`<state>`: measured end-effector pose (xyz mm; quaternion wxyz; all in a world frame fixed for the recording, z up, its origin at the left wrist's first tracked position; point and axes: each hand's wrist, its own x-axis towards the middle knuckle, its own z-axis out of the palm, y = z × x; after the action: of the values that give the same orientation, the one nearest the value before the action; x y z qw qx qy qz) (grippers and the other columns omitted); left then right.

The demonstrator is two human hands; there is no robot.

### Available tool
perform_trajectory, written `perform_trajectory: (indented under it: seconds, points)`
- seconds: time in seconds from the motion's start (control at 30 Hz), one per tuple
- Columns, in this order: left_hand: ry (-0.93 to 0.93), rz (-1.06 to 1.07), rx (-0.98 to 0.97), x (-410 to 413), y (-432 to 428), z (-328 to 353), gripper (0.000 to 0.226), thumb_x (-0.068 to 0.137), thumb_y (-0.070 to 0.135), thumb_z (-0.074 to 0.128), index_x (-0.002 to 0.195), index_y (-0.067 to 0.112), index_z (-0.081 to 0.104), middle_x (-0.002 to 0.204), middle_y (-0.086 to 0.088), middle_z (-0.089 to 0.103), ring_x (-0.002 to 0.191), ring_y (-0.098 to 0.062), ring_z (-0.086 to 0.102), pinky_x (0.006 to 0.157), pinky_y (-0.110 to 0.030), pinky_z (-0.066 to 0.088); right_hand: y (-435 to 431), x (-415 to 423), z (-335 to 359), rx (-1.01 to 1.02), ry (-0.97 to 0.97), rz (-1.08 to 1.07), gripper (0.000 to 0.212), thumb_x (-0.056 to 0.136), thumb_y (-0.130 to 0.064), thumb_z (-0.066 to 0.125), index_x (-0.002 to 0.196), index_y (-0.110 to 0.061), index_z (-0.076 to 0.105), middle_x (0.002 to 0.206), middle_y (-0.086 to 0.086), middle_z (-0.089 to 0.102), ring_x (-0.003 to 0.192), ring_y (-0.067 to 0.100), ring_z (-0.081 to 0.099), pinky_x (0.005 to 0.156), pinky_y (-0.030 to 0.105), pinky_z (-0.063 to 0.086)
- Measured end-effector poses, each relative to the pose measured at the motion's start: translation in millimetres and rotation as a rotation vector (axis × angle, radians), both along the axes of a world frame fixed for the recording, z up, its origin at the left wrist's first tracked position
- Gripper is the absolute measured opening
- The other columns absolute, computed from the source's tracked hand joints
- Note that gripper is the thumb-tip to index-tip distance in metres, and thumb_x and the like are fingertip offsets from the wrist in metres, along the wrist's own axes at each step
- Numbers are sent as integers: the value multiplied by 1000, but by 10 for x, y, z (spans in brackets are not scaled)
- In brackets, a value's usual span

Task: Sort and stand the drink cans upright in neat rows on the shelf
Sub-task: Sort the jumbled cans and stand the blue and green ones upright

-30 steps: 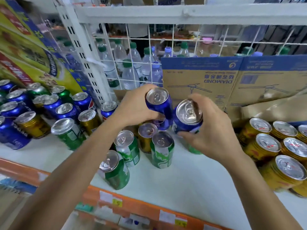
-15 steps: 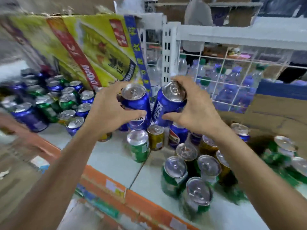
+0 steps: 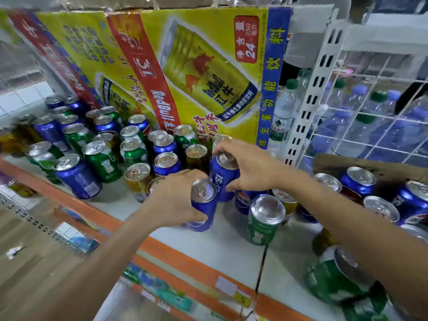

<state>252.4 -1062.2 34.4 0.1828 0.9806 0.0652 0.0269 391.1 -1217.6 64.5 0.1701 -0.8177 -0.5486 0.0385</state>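
Shelf [image 3: 208, 249]: white deck, orange front edge with price tags.

Left hand [image 3: 178, 198]: fingers and thumb are wrapped round a blue can [image 3: 203, 212], held by its side, top up, slightly tilted, low over the shelf front. Contact with the deck cannot be told.

Right hand [image 3: 251, 166]: fingers are curled over the top rim of a Pepsi can [image 3: 223, 181], gripped from above, lettering facing the camera. It is held just behind the blue can, and the two sides appear to touch.

Left cluster [image 3: 104, 144]: blue, green and gold cans are stood upright, mixed, with no clear rows. A gold can [image 3: 137, 178] is seen just left of the left hand.

A green can [image 3: 264, 218] is stood upright just right of the held pair. More blue cans [image 3: 360, 181] are seen at the right, partly hidden by the forearm. Another green one [image 3: 333, 276] is tilted at the lower right, blurred.

Behind the cans a yellow carton [image 3: 208, 72] is propped. To the right, water bottles [image 3: 281, 119] are seen behind a wire grid [image 3: 370, 140].
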Motion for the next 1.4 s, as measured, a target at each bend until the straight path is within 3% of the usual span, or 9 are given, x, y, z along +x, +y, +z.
perform_trajectory:
  seconds: [0.1,0.3,0.47,0.53,0.63,0.7,0.87,1.0,1.4]
  points:
    - [-3,-76,157,44,9,-156,76,52,47,82,120,31,52,120,13,52,104,-15,40,76,-19,31,118,10,-176,-173,-84,-9,77,60,-35,83,124,-25,42,123,-1,49,113,19,42,91,40,44]
    - [-88,-151,236,53,172,-228,90,47,58,81,127,27,56,124,5,50,112,-22,39,93,-39,43,147,-110,-324,-277,-274,-77,81,68,-39,78,137,-26,38,135,4,32,126,22,25,94,37,39]
    - [73,-172,48,120,217,-31,96,55,85,42,133,31,48,127,13,43,116,-8,34,99,-24,30,13,-184,-301,-248,-175,-82,94,73,-44,75,148,-25,21,144,2,27,130,21,25,104,38,36]
    - [-33,-153,-68,167,278,72,74,74,74,35,123,24,59,118,10,53,112,-8,46,94,-23,31,-57,-197,-234,-206,-136,-87,87,77,-44,72,147,-24,25,146,2,26,132,20,24,108,34,31]
    - [-100,-59,-69,250,416,160,34,96,33,47,122,17,61,118,0,61,107,-19,56,89,-28,40,-143,-197,-143,-164,-132,-130,69,83,-40,66,142,-23,35,141,1,34,130,19,29,107,30,30]
    - [-40,-22,44,306,488,161,35,93,23,56,128,20,56,126,-3,57,112,-23,55,93,-36,44,-177,-169,-96,-168,-135,-180,64,85,-38,63,141,-23,36,136,1,39,126,19,33,105,29,30]
    - [-45,21,242,614,562,153,50,86,31,66,132,18,51,128,-10,56,117,-28,52,93,-39,44,-276,-65,-78,-238,-82,-369,58,87,-35,61,139,-23,38,138,5,42,129,23,36,106,41,36]
    - [109,-3,356,938,567,144,58,83,37,68,135,21,47,132,-14,51,117,-33,52,91,-44,47,-209,-48,-48,-191,-75,-418,53,88,-33,61,136,-21,42,133,7,47,124,26,42,103,40,39]
    - [49,205,251,339,1177,72,33,90,30,57,121,19,57,122,-8,60,107,-26,58,82,-34,47,1052,163,-203,-238,-178,-238,57,83,-29,64,134,-13,42,132,11,45,125,29,42,99,45,42]
